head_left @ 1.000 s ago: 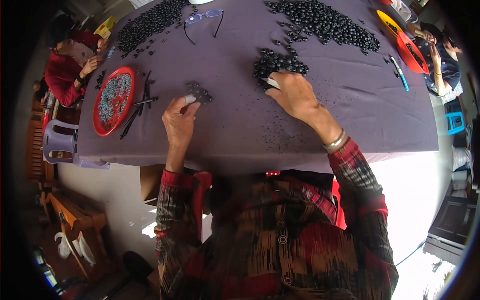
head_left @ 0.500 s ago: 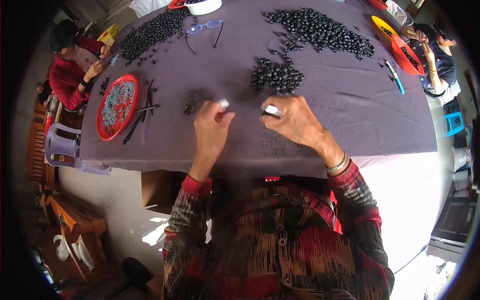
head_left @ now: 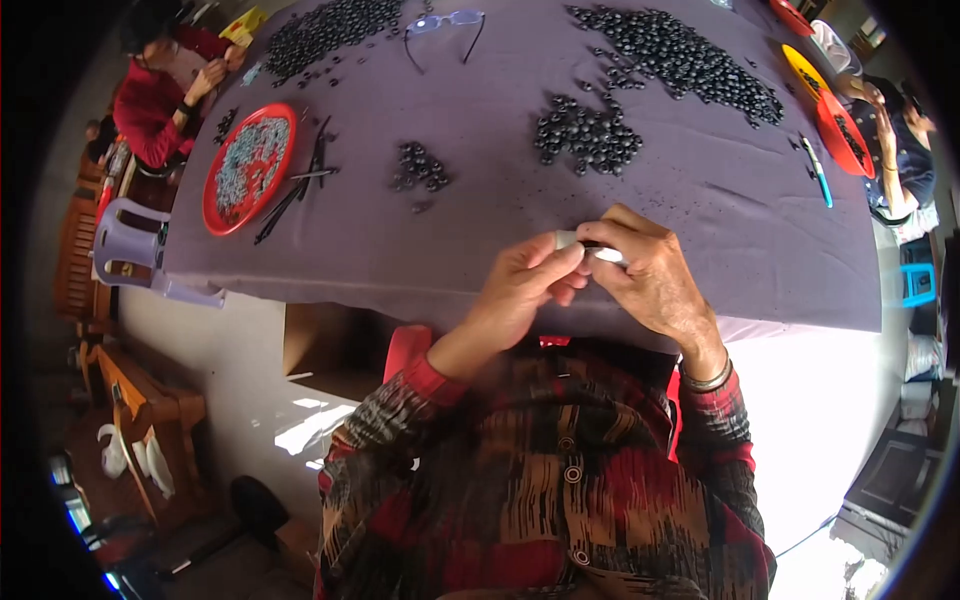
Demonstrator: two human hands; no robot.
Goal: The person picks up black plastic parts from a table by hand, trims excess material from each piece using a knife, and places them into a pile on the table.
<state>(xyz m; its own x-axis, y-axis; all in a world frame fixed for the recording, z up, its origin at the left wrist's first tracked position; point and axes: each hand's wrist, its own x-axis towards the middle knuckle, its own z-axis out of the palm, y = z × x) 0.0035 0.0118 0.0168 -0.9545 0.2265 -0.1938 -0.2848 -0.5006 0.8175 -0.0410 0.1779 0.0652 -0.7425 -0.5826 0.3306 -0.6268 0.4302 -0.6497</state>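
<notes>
My left hand (head_left: 525,290) and my right hand (head_left: 650,275) meet close to my chest, over the near edge of the purple-covered table (head_left: 500,230). Between their fingertips they pinch a small white cylindrical piece (head_left: 590,247) with a dark part in its middle. Both hands grip it from opposite ends. A small heap of black beads (head_left: 588,135) lies on the cloth just beyond my hands, and a smaller cluster of black beads (head_left: 420,167) lies to its left.
A red plate (head_left: 248,165) of grey bits with thin dark sticks (head_left: 295,190) sits far left. Larger bead piles (head_left: 680,55) spread across the far side, with spectacles (head_left: 445,25). Other people sit at the left (head_left: 165,85) and right (head_left: 895,140) ends.
My left hand came from the small bead cluster at the left toward the right hand. Both hands drew back from the bead heap to the near table edge and joined on the white piece.
</notes>
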